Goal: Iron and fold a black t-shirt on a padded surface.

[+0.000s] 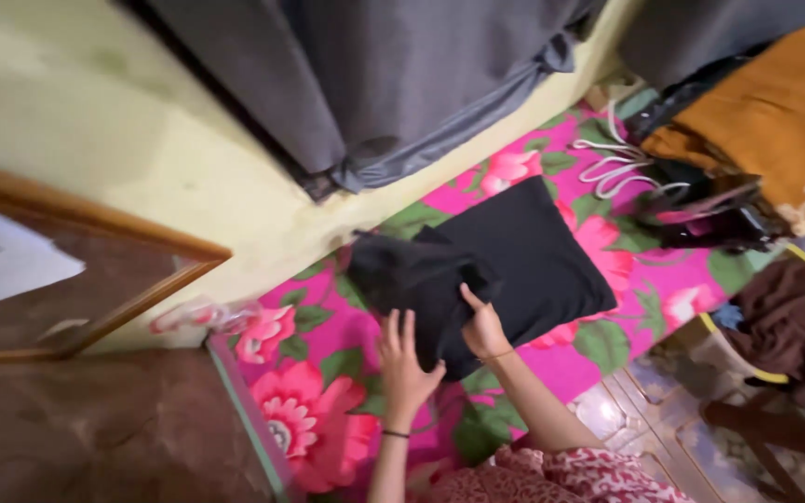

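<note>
A black garment [514, 261] lies partly folded on a pink floral sheet [598, 363]. Its left part [402, 275] is bunched and doubled over. My left hand [403, 359] rests flat with fingers spread on the garment's lower left edge. My right hand [482, 328] grips a fold of the black cloth near the middle, fingers curled into it. Both forearms enter from the bottom, with a thin dark band on the left wrist.
A yellow wall [142, 140] with a dark grey curtain [374, 84] rises behind. White cords [612, 163], an orange cloth [775, 112] and dark clothes [700, 210] lie at the right. A brown cloth [793, 321] drapes over a stool. A wooden frame [123, 279] is at left.
</note>
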